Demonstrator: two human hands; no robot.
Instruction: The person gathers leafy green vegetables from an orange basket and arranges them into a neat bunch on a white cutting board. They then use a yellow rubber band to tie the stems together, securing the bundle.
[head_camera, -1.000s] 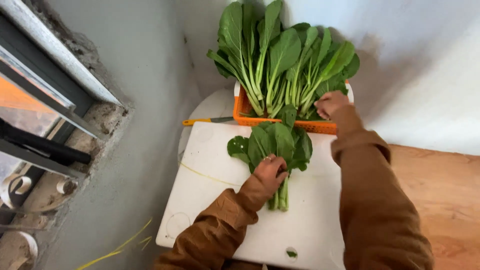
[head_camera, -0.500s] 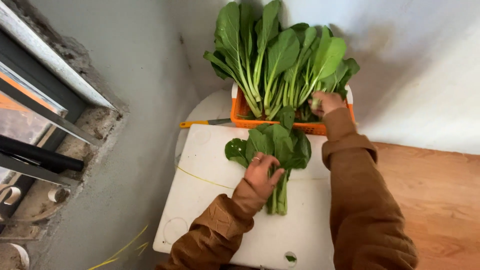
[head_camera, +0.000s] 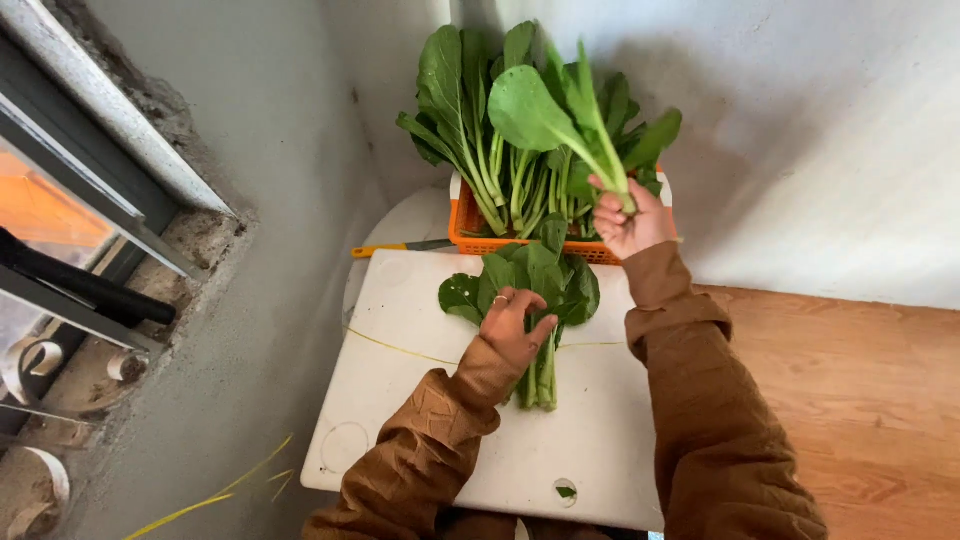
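My right hand (head_camera: 628, 220) holds a leafy green stalk (head_camera: 560, 120) lifted above the orange basket (head_camera: 480, 232), which is full of upright greens (head_camera: 470, 110). My left hand (head_camera: 515, 325) rests with fingers spread on a small bunch of greens (head_camera: 535, 285) lying on the white cutting board (head_camera: 420, 400); the bunch's stems point toward me. Both arms wear brown sleeves.
A knife with a yellow handle (head_camera: 385, 248) lies left of the basket at the board's far edge. A grey wall and window frame (head_camera: 110, 230) stand at the left, a white wall behind. Wooden floor (head_camera: 850, 400) shows at the right.
My right hand has lifted out of the basket with one green stalk in it. My left hand has stayed on the bunch on the board.
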